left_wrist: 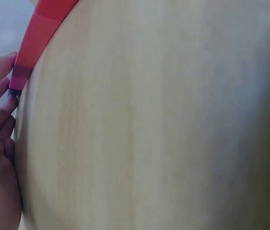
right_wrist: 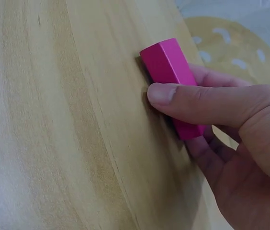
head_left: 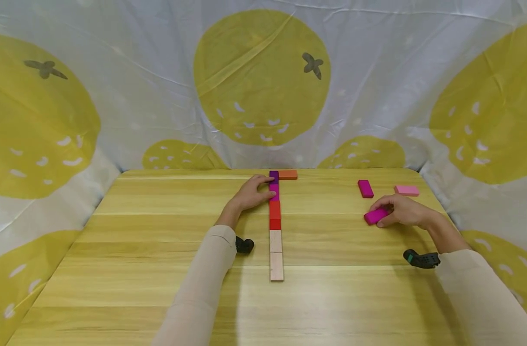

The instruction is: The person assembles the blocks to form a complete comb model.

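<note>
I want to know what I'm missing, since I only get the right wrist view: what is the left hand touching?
Observer: The left hand touches a purple rectangular block.
Operator: Does anything sit just to the right of that block?
Observer: Yes, an orange rectangular block.
Operator: Is anything lying beyond the right hand?
Observer: Yes, a magenta rectangular block and a pink rectangular block.

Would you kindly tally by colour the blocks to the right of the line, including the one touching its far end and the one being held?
Magenta: 2 (one held by the right hand, the held magenta block; one lying on the table, the loose magenta block)
Pink block: 1
Orange block: 1
Total: 4
</note>
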